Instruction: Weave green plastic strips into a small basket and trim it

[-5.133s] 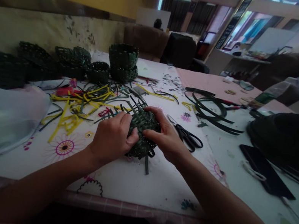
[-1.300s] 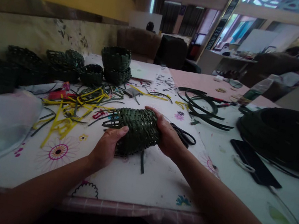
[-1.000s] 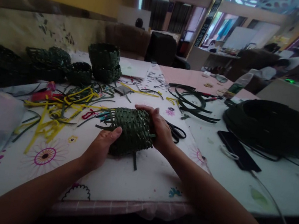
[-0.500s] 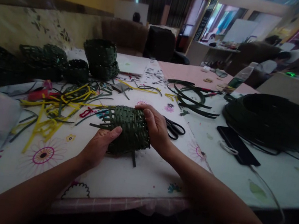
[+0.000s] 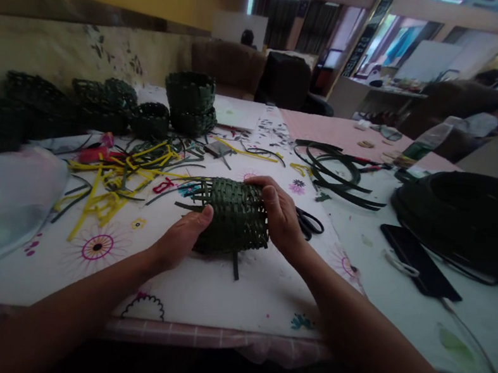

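Basket (image 5: 234,219), woven from dark green strips, lies on its side on the worktop (image 5: 251,306), just below the middle of the frame. Its long axis runs roughly left to right across in front of us, with the right end tilted slightly up and away. At its left end, loose strip ends (image 5: 186,206) stick out towards the yellow strips (image 5: 106,177), which lie in a tangle further left. One more strip (image 5: 235,266) hangs from the underside and reaches down to the worktop.

Our hands are together, clamped on the basket from both sides. The left hand (image 5: 179,240) sits at the near lower left, with its thumb pressed against the weave just below the strip ends. The right hand (image 5: 279,212) wraps over the upper right of the basket, its fingers (image 5: 271,194) spread across the top. So the left hand is the nearer to the loose ends, and the right hand is the nearer to the scissors (image 5: 309,223), which lie just beside it on the worktop. Both forearms come in from the bottom corners of the frame and meet at the basket.

Further off, stacked baskets (image 5: 190,102) stand at upper centre-left, while a coil of dark strips (image 5: 470,216) and a phone (image 5: 415,270) lie at the right.
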Demonstrator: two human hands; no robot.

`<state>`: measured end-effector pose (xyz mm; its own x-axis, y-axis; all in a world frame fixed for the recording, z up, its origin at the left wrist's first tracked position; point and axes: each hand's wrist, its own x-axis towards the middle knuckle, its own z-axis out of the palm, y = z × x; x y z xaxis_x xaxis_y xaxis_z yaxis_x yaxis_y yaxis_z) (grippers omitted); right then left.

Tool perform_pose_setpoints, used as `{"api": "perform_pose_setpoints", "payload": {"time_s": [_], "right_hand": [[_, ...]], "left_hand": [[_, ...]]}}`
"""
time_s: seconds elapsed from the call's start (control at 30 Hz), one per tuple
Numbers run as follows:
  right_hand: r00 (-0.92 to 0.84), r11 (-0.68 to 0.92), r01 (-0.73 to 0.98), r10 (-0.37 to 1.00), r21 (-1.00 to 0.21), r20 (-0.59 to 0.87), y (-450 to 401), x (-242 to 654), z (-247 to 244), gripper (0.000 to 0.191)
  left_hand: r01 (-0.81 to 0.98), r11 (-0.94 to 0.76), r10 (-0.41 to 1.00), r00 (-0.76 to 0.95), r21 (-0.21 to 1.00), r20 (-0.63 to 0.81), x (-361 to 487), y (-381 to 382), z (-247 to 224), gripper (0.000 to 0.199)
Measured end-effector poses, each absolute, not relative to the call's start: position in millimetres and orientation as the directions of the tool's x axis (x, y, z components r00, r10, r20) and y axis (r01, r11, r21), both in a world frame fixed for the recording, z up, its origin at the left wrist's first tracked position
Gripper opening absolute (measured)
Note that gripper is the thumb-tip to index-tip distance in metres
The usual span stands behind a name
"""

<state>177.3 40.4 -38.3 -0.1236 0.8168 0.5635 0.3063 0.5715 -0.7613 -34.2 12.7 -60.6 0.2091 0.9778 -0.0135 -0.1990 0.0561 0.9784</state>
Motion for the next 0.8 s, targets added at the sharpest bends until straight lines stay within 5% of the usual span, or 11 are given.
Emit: {"api": "perform_pose_setpoints", "payload": {"time_s": [0.17,0.4,0.53,0.8], "right_hand": [[-0.138,0.546,0.302,0.836,-0.781,0.531,43.5,181.9,-36.8,0.055],[-0.088,0.516,0.344,0.849,-0.784,0.520,47.5,188.3,-40.5,0.048],[-0.149,0.626,0.336,0.773,-0.704,0.617,38.8,191.1,-30.8,0.042],[-0.397,0.659,0.452,0.752,-0.602,0.526,23.1,187.3,-14.7,0.047]], "left_hand": [[0.002,-0.025,0.867,0.499,1.000,0.021,-47.2,19.5,-47.8,0.044],[0.227,-0.314,0.919,0.317,0.922,0.235,-49.7,20.8,-38.6,0.031],[0.254,-0.365,0.921,0.241,0.896,0.307,-48.3,18.4,-39.0,0.027],[0.329,-0.472,0.863,0.362,0.818,0.353,-49.6,15.7,-39.1,0.025]]}}
